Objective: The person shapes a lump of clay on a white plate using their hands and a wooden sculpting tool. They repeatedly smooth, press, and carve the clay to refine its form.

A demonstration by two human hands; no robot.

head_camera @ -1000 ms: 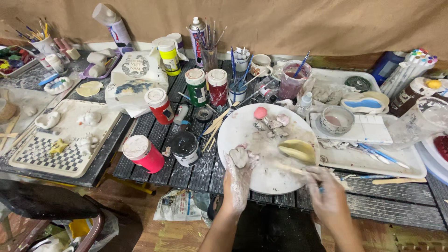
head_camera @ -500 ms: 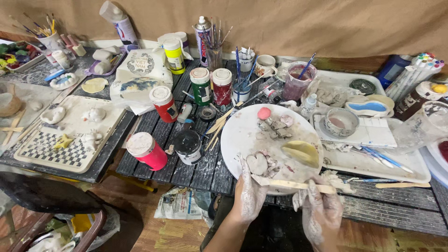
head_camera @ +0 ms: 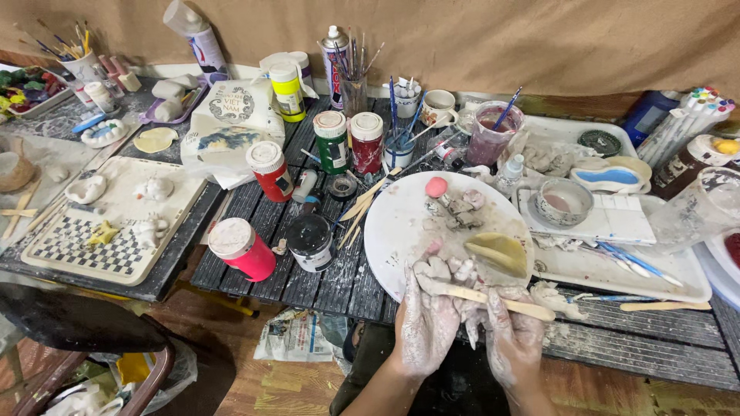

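Both my hands are smeared with pale clay at the near edge of a round white board (head_camera: 401,223). My left hand (head_camera: 425,320) and my right hand (head_camera: 515,339) are pressed together around a flat wooden modelling stick (head_camera: 493,299) that lies across them, its tip pointing right. Small grey clay lumps (head_camera: 459,212), a pink ball (head_camera: 436,187) and a yellow-green wedge (head_camera: 499,253) rest on the board just beyond my fingers.
Paint jars stand left of the board: pink (head_camera: 241,248), black (head_camera: 311,242), red (head_camera: 270,170), green (head_camera: 331,141). A checkered tray (head_camera: 116,250) with small clay figures lies far left. A white tray (head_camera: 617,270) with a bowl (head_camera: 563,202) and brushes lies right. A chair (head_camera: 85,323) stands lower left.
My hands have come together at the board's near edge, and the wooden stick now lies across both of them. The camera view has shifted slightly.
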